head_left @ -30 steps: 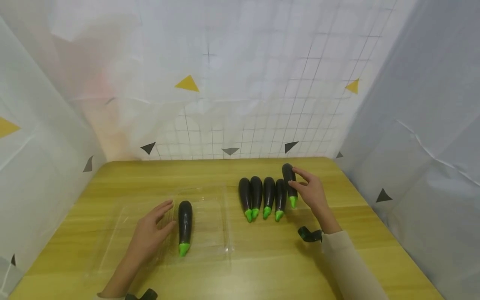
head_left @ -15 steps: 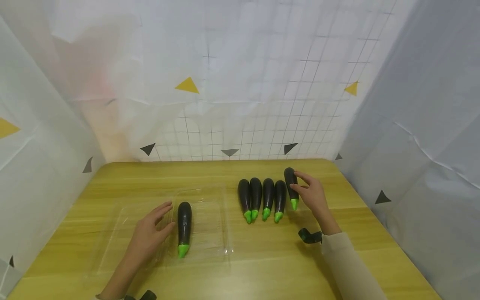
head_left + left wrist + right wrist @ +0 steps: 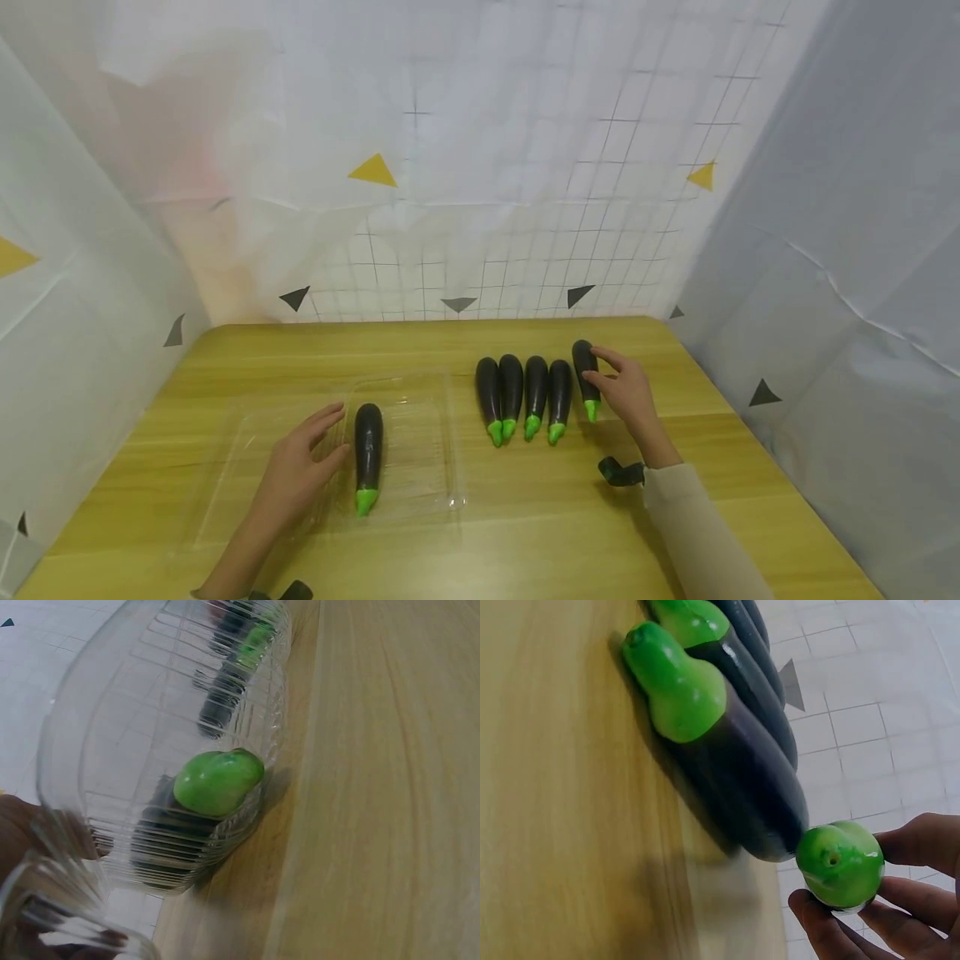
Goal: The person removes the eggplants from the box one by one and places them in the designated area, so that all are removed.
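Observation:
My right hand pinches a dark purple eggplant with a green stem, at the right end of a row of eggplants. In the right wrist view its green stem end faces the camera, held between thumb and fingers over the table. My left hand, fingers spread and gently bent, is at the middle of a clear plastic clamshell box. One eggplant lies in the box's right half, stem toward me. In the left wrist view, the ribbed plastic wall partly covers the left fingers.
The clamshell's transparent left half lies flat on the wooden table, under and beside the left forearm. White sheeting with grid lines and triangle marks encloses the back and sides.
My right hand with its eggplant has shifted slightly toward the right and lower in view, farther from the row. The left hand and the boxed eggplant have stayed in place.

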The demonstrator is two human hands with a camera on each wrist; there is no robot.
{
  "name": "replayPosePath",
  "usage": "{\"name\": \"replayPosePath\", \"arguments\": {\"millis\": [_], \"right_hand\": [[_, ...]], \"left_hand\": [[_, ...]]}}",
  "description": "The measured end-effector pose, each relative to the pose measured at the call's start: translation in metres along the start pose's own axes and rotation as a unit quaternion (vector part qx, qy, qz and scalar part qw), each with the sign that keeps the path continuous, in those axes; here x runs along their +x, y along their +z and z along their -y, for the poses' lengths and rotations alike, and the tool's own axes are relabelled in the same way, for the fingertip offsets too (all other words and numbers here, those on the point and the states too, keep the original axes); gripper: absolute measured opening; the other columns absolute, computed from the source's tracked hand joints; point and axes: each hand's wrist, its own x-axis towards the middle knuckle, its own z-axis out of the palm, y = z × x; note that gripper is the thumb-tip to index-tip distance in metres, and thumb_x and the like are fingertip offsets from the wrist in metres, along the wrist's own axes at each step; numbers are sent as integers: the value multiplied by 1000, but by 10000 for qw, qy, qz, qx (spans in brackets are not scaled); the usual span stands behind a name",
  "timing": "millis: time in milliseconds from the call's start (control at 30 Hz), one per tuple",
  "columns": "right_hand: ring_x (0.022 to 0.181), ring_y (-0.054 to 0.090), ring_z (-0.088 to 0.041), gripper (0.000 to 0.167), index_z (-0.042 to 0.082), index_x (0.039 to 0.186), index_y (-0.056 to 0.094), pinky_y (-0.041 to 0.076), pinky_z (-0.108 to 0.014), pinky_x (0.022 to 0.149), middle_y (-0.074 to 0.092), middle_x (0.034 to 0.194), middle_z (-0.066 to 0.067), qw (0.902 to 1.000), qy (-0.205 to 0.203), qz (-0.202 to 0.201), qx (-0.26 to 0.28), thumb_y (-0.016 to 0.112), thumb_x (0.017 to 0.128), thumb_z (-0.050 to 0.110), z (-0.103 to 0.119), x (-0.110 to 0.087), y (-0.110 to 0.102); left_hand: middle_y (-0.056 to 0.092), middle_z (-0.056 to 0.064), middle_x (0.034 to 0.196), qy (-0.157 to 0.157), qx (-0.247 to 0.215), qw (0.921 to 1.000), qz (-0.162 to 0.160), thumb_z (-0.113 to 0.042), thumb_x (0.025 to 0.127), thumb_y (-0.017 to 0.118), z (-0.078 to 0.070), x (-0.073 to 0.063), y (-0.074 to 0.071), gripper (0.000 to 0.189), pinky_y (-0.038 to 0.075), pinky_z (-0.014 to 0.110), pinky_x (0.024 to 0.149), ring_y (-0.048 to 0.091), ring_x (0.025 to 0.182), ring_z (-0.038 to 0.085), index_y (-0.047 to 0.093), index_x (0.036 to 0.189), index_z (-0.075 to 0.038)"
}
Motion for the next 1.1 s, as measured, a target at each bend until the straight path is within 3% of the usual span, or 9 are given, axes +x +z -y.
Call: {"name": "replayPosePath", "arguments": {"millis": [333,600,1100], "right_hand": [[128,55,-50,54,0,150,54,53,-58,100,44,156,-24,9999,-93,24,-137,71,100,13,-12,1,4],[112,66,-48,53,0,147,56,61,-53,86,46,154,-27,9982,-163,98,-574,72,99,15,-16,3,12],[112,67,-47,51,0,145,58,61,-52,87,48,152,-27,9973,-216,198,-676,73,98,13,-17,3,16]], "left_hand": [[52,20,152,2,59,10000,20,-3,94,74,3,-2,1,51,47,51,106,47,138,44,58,142,8],[52,20,152,0,93,10000,8,-2,94,74,2,-1,1,51,48,52,105,48,138,44,58,141,8],[52,21,151,81,46,10000,-34,-2,94,75,-2,-1,0,51,48,52,105,48,137,45,58,140,8]]}}
